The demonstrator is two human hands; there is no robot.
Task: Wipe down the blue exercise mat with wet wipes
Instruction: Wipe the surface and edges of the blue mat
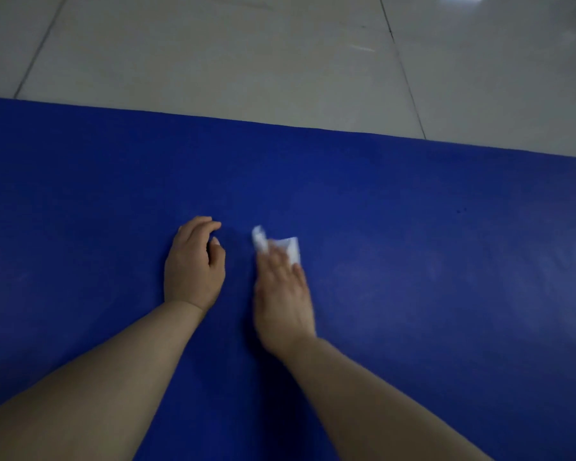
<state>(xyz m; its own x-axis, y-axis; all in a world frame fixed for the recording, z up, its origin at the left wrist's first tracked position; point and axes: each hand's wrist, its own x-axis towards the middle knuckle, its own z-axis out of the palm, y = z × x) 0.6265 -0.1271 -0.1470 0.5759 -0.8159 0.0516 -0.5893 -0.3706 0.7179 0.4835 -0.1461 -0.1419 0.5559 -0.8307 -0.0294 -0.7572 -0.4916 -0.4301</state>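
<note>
Lighting: dim and cool overall. Glare: soft white reflections of overhead light on the glossy pale grey tiled floor [479, 34], strongest at upper right. Shadows: faint, diffuse. Blur: the right hand [281, 294] and the crumpled white wet wipe [291, 247] are smeared. The left hand [193, 261] is sharper. Distortion: the flat blue exercise mat [80, 194] shows a slanted far edge. Corners darken.

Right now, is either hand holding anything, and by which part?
The right hand presses a wipe onto the mat, fingers over its near part; blur hides the exact grip. The left hand holds nothing.
</note>
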